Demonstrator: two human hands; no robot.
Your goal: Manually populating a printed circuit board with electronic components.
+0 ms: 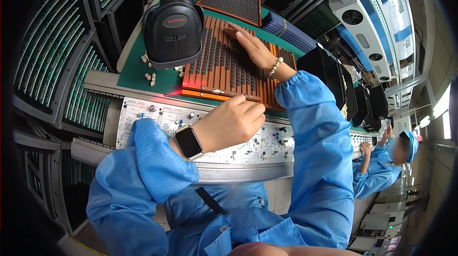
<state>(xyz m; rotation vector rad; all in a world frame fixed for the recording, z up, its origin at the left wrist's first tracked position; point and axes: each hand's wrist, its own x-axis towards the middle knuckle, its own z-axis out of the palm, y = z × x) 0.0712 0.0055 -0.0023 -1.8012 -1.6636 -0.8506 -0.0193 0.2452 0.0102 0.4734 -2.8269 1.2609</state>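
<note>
your right hand (253,51) is open, fingers stretched out nearly straight, over the ribbed brown tray (193,80); it grips nothing that shows, and whether the palm touches the rows of black parts (234,72) is hard to tell. your left hand (234,120) is half closed, fingers curled, at the tray's near edge; you can't tell whether it pinches anything small.

the tray lies on the green mat (131,72), just beyond the white circuit boards (238,155), which your left forearm crosses. a black scanner (172,36) stands by the tray's left side, and red light falls on the tray's near left corner. loose white pieces (150,79) lie left of the tray. a second brown tray (231,0) and bundled blue strips (284,29) sit beyond. to your right, a co-worker (381,170) in blue raises both hands.
</note>
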